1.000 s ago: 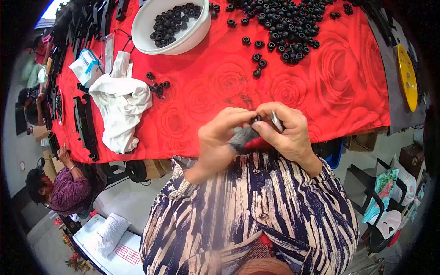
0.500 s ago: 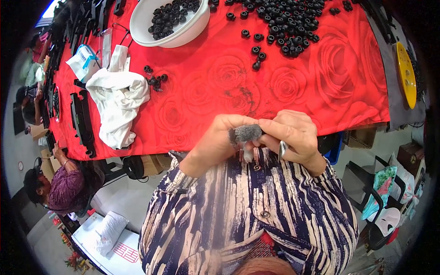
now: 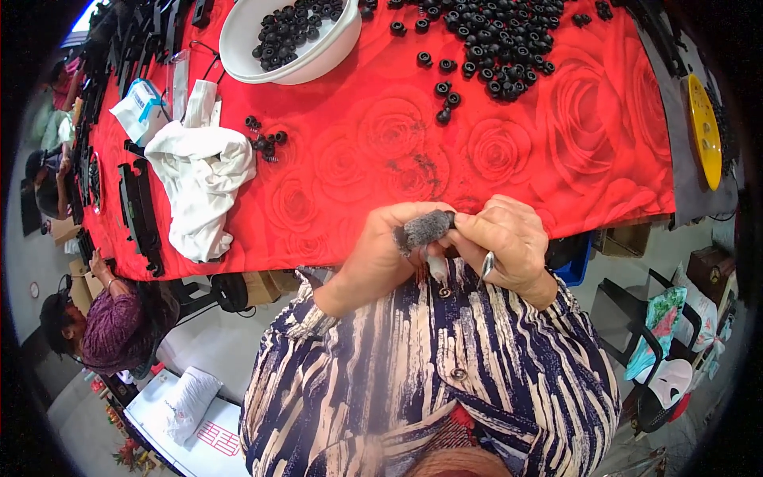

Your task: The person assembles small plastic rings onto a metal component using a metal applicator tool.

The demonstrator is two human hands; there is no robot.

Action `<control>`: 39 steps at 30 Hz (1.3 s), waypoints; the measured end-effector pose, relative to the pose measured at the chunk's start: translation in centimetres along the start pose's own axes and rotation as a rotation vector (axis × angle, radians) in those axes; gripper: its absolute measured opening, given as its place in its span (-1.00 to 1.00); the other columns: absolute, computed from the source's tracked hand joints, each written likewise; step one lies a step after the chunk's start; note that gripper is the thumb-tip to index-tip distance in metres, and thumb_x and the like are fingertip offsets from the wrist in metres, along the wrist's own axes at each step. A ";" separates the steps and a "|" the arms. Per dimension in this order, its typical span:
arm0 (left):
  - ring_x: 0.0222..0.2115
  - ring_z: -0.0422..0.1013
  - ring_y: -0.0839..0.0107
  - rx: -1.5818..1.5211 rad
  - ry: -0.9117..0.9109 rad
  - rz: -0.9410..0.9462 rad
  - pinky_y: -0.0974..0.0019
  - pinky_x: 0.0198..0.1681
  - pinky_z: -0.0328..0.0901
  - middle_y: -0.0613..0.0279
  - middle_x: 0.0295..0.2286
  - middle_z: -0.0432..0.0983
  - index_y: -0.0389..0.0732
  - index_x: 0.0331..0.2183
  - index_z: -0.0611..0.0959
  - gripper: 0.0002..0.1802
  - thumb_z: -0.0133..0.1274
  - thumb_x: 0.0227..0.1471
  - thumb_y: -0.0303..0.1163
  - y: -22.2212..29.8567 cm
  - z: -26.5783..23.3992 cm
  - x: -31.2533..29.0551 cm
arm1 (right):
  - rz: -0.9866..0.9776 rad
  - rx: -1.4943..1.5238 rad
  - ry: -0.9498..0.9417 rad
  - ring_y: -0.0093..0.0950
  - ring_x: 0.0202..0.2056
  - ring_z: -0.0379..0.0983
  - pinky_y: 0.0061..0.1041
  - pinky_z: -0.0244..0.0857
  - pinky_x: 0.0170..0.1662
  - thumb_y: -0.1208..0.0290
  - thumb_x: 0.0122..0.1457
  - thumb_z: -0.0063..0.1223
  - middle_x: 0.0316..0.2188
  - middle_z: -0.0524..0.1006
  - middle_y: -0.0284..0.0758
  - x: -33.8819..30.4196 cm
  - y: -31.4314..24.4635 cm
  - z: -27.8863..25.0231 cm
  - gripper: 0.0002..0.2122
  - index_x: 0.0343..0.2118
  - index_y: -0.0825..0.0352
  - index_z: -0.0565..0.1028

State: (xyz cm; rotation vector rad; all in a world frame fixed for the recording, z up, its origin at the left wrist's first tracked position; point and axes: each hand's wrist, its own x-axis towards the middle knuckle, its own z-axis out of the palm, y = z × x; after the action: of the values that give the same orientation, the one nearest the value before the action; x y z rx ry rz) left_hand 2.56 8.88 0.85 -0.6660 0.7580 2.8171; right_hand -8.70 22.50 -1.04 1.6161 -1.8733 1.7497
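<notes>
My hands meet just off the front edge of the red tablecloth. My left hand (image 3: 373, 250) is closed, with a grey fuzzy finger cover (image 3: 427, 228) on one finger and a whitish cover (image 3: 437, 269) on another below it. A small black part (image 3: 451, 219), mostly hidden, is pinched between the grey-covered finger and the fingertips of my right hand (image 3: 509, 242). Out of my closed right hand sticks a slim silver metal tool (image 3: 488, 264), its working end hidden. Dark crumbs (image 3: 425, 168) lie on the cloth just beyond my hands.
A red rose-patterned tablecloth (image 3: 334, 215) carries a white bowl (image 3: 318, 63) of black round parts, a loose pile (image 3: 509, 48) of them, a white cloth (image 3: 199, 183) and long black pieces (image 3: 143, 215). A yellow plate (image 3: 704, 131) stands right. Another person (image 3: 119, 326) works at left.
My right fingertips have shifted slightly along the black part, and the silver tool has tilted. The grey-covered finger has turned a little. The whole view has moved slightly.
</notes>
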 end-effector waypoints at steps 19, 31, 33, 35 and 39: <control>-0.44 0.36 0.59 0.094 0.005 0.104 0.55 -0.37 0.25 0.27 -0.40 0.49 -0.32 -0.15 0.51 -0.73 -0.03 0.08 -0.46 -0.1 -1.0 0.5 | 0.497 0.241 -0.242 -0.32 -0.54 0.36 -0.46 0.22 -0.48 0.58 0.07 -0.03 -0.53 0.38 -0.20 0.9 0.3 -1.5 -0.84 -0.26 0.46 0.40; -0.44 0.37 0.56 0.006 -0.031 0.058 0.54 -0.39 0.25 0.23 -0.41 0.49 -0.33 -0.16 0.51 -0.74 -0.05 0.07 -0.49 -0.5 -1.4 0.5 | 0.471 0.280 -0.309 -0.30 -0.56 0.36 -0.45 0.21 -0.51 0.61 -0.01 0.01 -0.56 0.38 -0.20 0.8 0.7 -2.0 -0.82 -0.29 0.46 0.41; -0.45 0.37 0.54 0.006 -0.029 0.067 0.52 -0.41 0.28 0.22 -0.41 0.48 -0.33 -0.17 0.51 -0.75 -0.05 0.07 -0.49 -0.4 -1.2 0.6 | 0.413 0.251 -0.297 -0.29 -0.57 0.35 -0.44 0.21 -0.52 0.62 -0.05 0.04 -0.57 0.38 -0.20 0.5 1.0 -1.9 -0.81 -0.31 0.45 0.42; -0.46 0.39 0.51 0.046 -0.011 0.075 0.48 -0.47 0.35 0.22 -0.41 0.48 -0.34 -0.18 0.52 -0.75 -0.05 0.07 -0.49 0.4 -0.4 0.5 | 0.330 0.210 -0.361 -0.29 -0.59 0.35 -0.43 0.21 -0.53 0.62 -0.06 0.05 -0.58 0.38 -0.20 0.5 0.8 -1.9 -0.81 -0.33 0.45 0.42; -0.38 0.34 0.46 0.033 0.038 0.079 0.39 -0.38 0.38 0.17 -0.32 0.46 -0.35 -0.19 0.52 -0.65 0.08 -0.03 -0.37 0.0 -2.1 0.8 | 0.321 0.188 -0.317 -0.35 -0.62 0.33 -0.45 0.21 -0.54 0.63 -0.09 0.06 -0.60 0.38 -0.22 0.7 0.7 -2.3 -0.80 -0.33 0.45 0.44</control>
State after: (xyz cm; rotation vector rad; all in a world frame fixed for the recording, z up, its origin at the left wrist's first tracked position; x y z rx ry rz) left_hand 2.64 7.85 -1.11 -0.7007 0.8536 2.8639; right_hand -10.79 23.70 -0.23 1.8369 -2.2817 1.9376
